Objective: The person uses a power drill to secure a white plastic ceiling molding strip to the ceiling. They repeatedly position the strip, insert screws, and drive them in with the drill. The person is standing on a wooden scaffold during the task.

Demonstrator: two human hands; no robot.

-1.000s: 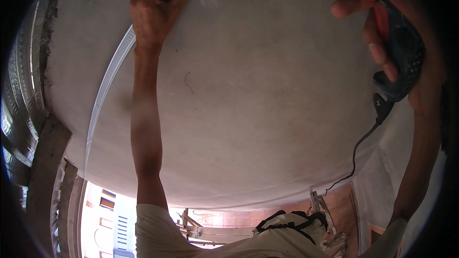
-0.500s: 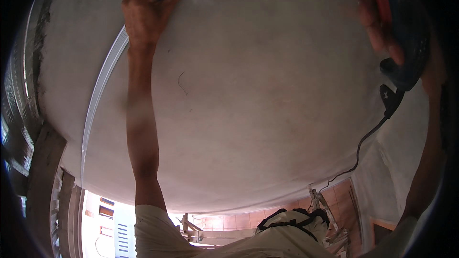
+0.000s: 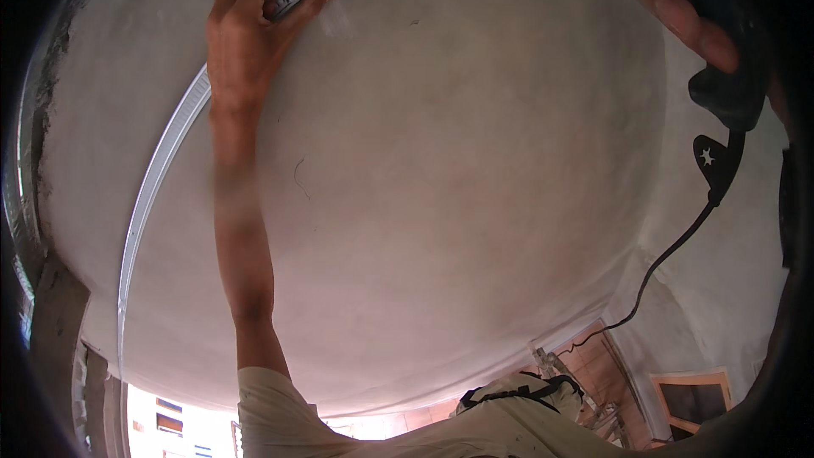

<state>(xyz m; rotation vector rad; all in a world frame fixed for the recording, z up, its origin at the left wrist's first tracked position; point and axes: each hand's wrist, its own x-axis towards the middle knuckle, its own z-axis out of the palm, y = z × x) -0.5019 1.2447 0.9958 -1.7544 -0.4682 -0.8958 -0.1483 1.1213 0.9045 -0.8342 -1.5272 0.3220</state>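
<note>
One broad grey plastered surface (image 3: pixel 475 161) spreads mostly to the right of the metal strip (image 3: pixel 180 119), which lies against it. The work probably goes best with the strip pressed flat and steady, and the thumb well clear of the tool. The strip's long axis climbs from its narrow lower end, leaning rightward at the top; its bow is likely the lens's. Well right of the strip, the right hand (image 3: pixel 682 17) curls its fingers around a dark power tool (image 3: pixel 729 102). At the strip's upper stretch, the left hand (image 3: pixel 242 55) grips it between bent fingers and thumb.
</note>
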